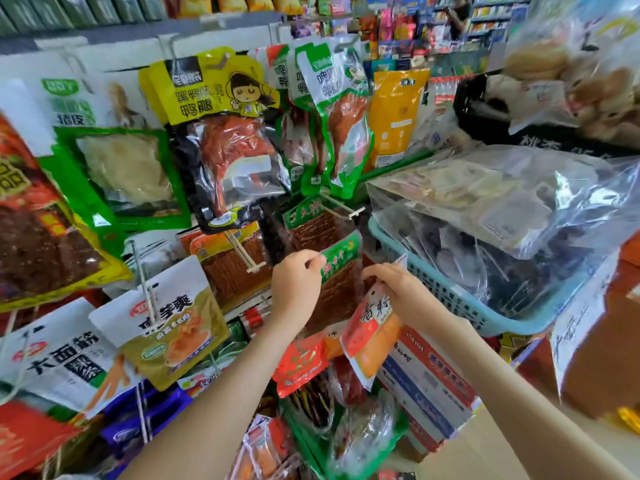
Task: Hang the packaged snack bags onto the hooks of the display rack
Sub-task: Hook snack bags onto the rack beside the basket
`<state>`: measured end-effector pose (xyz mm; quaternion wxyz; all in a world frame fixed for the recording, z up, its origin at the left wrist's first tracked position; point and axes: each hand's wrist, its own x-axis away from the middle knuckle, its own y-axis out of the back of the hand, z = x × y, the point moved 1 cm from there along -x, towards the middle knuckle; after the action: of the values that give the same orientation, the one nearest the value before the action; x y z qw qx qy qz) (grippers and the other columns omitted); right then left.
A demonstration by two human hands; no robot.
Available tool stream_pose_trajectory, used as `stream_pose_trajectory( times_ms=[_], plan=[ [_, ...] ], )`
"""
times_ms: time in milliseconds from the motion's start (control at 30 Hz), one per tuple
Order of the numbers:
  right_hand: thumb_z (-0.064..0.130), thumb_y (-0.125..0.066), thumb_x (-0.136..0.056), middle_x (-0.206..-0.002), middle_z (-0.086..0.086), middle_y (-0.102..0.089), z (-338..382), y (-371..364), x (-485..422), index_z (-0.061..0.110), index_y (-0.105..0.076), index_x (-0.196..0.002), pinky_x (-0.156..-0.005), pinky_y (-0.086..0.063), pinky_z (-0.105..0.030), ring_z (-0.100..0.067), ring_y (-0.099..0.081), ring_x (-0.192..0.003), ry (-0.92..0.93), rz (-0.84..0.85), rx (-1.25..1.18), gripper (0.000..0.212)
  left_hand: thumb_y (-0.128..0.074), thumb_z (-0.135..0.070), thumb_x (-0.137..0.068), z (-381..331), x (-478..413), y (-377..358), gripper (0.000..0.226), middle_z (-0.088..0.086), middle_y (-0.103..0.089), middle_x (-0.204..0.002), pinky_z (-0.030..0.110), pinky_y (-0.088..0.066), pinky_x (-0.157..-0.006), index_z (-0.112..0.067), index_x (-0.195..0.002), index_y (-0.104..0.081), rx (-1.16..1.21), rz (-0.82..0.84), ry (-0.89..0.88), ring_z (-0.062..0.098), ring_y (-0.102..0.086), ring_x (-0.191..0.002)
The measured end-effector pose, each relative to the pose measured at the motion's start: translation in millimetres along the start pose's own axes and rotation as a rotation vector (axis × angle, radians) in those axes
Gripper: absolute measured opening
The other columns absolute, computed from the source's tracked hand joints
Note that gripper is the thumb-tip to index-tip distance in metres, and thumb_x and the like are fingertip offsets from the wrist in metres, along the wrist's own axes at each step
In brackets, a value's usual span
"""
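My left hand (296, 284) pinches the green header of a brown snack bag (337, 282) at its top left corner. My right hand (393, 289) grips the same bag's right edge and also holds an orange-red snack bag (369, 337) that hangs below it. Just above, a wire hook (341, 206) sticks out of the display rack with a matching green-topped bag (304, 220) on it. A second hook (244, 252) juts out to the left, over an orange packet. The held bag sits below and in front of both hooks, touching neither.
Yellow duck-leg packs (221, 133) and green packs (337, 109) hang higher on the rack. A teal basket (450, 292) full of clear plastic bags stands at the right. White and olive snack bags (166, 323) hang lower left, and boxes (429, 379) are stacked below my right hand.
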<state>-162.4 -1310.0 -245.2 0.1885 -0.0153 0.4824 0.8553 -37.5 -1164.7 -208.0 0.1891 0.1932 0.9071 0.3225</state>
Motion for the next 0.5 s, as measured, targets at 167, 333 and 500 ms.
stream_pose_trajectory(
  times_ms=[167,333,500],
  plan=[
    [-0.020,-0.035,-0.081,-0.103,-0.006,-0.049,-0.5,-0.2,-17.3,0.034,-0.016,-0.145,-0.083,-0.042,-0.036,-0.022,-0.043,-0.097,-0.004,0.025,0.058,0.086,-0.056,-0.026,-0.093,-22.0,-29.2,-20.8,0.024,0.001,-0.070,-0.105,0.016,-0.036,-0.068,-0.012,-0.105,-0.071,0.110,0.053,0.071,0.012,-0.059,-0.088],
    [-0.019,-0.034,-0.081,-0.091,0.003,-0.034,6.9,-5.6,-43.0,0.026,-0.006,-0.148,-0.072,-0.018,-0.018,-0.015,-0.031,-0.088,-0.048,-0.012,0.093,0.086,-0.056,-0.025,-0.093,-27.7,-63.2,-41.4,0.026,0.006,-0.069,-0.109,0.024,-0.041,-0.075,-0.010,-0.108,-0.070,0.182,0.106,0.158,0.021,-0.061,-0.101],
    [-0.015,-0.034,-0.083,-0.093,-0.001,-0.039,-1.7,-19.5,-62.6,0.023,-0.001,-0.149,-0.072,-0.027,-0.025,-0.017,-0.033,-0.094,-0.178,-0.073,0.008,0.083,-0.057,-0.030,-0.092,-23.5,-86.6,-51.3,0.027,0.001,-0.070,-0.108,0.023,-0.040,-0.072,-0.014,-0.109,-0.070,0.119,0.085,0.149,0.017,-0.062,-0.094]
  ],
)
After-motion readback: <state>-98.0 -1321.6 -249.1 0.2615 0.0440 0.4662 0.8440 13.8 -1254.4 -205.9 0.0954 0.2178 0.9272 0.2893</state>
